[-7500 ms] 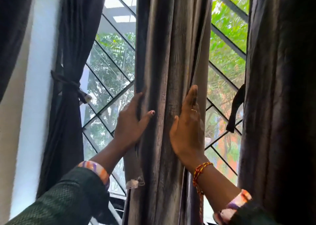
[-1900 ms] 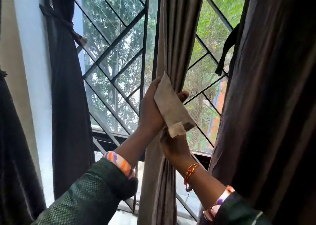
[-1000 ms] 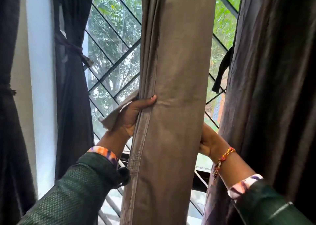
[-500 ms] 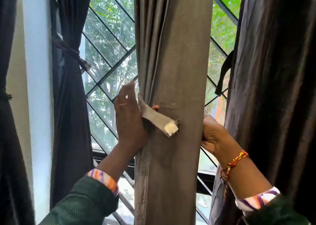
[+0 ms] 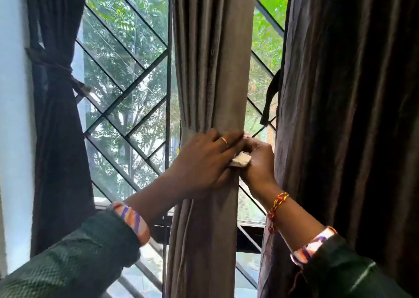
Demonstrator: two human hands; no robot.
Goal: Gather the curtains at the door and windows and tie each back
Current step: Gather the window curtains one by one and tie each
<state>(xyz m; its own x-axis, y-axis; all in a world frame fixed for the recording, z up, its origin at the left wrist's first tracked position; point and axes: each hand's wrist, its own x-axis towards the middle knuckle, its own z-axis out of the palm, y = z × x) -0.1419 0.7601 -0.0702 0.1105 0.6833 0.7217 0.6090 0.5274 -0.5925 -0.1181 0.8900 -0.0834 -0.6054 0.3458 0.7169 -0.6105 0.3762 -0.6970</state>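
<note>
1. Dark green knit sleeves (image 5: 86,250) with striped orange, purple and white cuffs come in from the bottom corners, nearest the camera; the right wrist wears a red and yellow thread bracelet (image 5: 278,203).
2. The left hand (image 5: 204,159) reaches across the front of the gathered grey-brown curtain (image 5: 215,71), its fingers laid over the tie-back strap (image 5: 189,133) that wraps the bundle; a ring shows on one finger. Whether those fingers pinch the strap or only press it flat I cannot tell.
3. The right hand (image 5: 258,161) sits at the bundle's right edge, touching the left fingertips, with its fingers curled around the strap's white end patch (image 5: 241,159).
4. The grey-brown curtain hangs in the middle of the window, bunched into a narrow column and cinched at hand height.
5. To the right, a dark brown curtain (image 5: 351,116) hangs loose, with a dark strap (image 5: 271,98) dangling off its left edge.
6. To the left, by the pale wall (image 5: 13,116), a dark curtain (image 5: 56,150) is already cinched by a knotted tie (image 5: 54,65).
7. Beyond all this stands the diagonal black window grille (image 5: 127,89), with green trees (image 5: 118,30) behind the glass.
</note>
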